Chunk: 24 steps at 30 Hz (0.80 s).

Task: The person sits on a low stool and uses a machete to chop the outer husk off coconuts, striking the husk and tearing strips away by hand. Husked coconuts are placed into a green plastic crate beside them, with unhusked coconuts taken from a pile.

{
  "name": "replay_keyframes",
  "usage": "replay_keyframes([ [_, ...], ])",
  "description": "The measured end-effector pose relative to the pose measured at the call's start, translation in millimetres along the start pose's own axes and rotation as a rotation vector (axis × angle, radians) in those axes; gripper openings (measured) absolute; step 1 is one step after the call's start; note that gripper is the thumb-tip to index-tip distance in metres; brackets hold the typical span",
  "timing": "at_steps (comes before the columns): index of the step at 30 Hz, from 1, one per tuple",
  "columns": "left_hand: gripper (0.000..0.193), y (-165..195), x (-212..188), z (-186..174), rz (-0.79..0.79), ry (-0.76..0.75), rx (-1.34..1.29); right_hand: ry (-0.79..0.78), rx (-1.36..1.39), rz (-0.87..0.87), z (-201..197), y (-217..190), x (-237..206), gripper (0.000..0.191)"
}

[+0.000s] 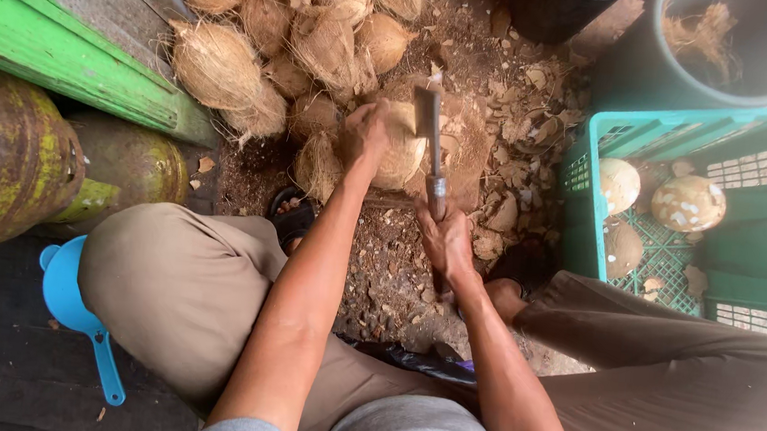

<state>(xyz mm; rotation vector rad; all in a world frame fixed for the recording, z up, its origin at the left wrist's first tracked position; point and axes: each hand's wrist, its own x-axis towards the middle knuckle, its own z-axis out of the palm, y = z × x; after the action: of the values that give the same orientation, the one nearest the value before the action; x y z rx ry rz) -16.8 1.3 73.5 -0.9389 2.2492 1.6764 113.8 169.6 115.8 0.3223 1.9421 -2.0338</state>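
A husked coconut (402,149) is steadied on the ground by the left hand (364,134), whose fingers are wrapped over its left side. A cleaver (429,119) is gripped by its handle in the right hand (444,238), fist closed tight — the blade is held upright, touching the coconut's right side. Brown shell chips (517,135) are scattered over the dirt around it. A pile of fibrous coconuts (269,42) is heaped just behind, toward the green wooden ledge (59,53). Peeled pale coconuts (687,203) are seen inside a teal plastic crate (744,271) at the right — two against its far wall. A rusty gas cylinder (5,158) lies at the left, with a blue scoop (76,301) beside the knee.
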Motion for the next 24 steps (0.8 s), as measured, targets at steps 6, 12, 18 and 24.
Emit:
replay_keyframes([
  [6, 0.047, -4, 10, 5, 0.025, 0.045, 0.052, 0.095, -0.005, -0.414, -23, 5, 3, 0.039],
  [12, 0.045, -15, 14, 13, 0.13, 0.032, -0.007, -0.057, 0.033, -0.06, -5, 24, 18, 0.043],
  [18, 0.049, -9, 19, 13, 0.01, 0.059, 0.073, 0.128, -0.106, -0.446, -17, 19, 8, 0.042],
  [24, 0.043, -10, 11, 13, 0.0, 0.041, -0.036, 0.138, -0.33, -0.102, -2, 21, 11, 0.028],
])
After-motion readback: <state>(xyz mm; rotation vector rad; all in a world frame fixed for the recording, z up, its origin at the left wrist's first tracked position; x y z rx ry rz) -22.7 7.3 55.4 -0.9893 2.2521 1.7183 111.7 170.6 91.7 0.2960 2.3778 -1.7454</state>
